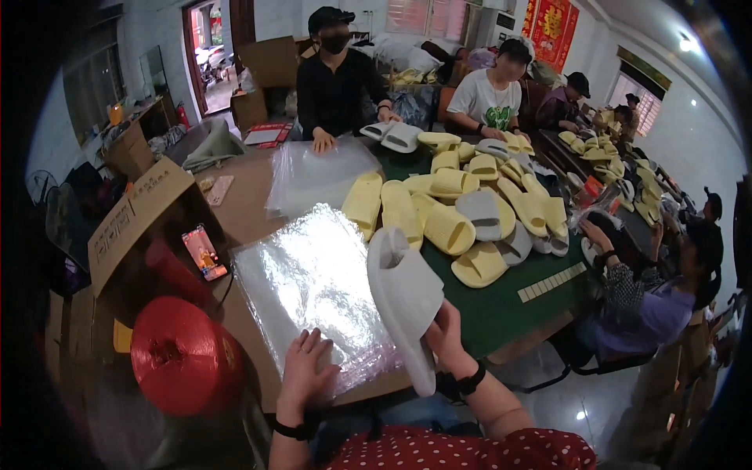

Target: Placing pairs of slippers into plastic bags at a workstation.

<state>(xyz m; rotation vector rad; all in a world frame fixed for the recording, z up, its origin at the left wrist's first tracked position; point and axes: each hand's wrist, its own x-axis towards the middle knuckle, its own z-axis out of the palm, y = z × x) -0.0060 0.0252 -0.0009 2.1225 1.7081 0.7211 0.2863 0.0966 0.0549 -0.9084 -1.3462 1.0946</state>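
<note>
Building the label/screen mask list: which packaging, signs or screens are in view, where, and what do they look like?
Clear plastic bags: glossy stack on the table under the left hand.
Second clear bag stack: farther up the table, before a seated person.
Phone: lit screen, lying left of the bags.
Cardboard box: brown, open flap, table's left edge.
Red wall hanging: top right, gold markings.
Right hand: holds a white slipper.

The grey slipper (405, 301) looks like soft matt foam, as do the yellow slippers (449, 227), while the stack of clear plastic bags (309, 282) is glossy and crinkled, lying on a smooth brown bench (247, 211) beside green matt cloth (501, 301).
</note>
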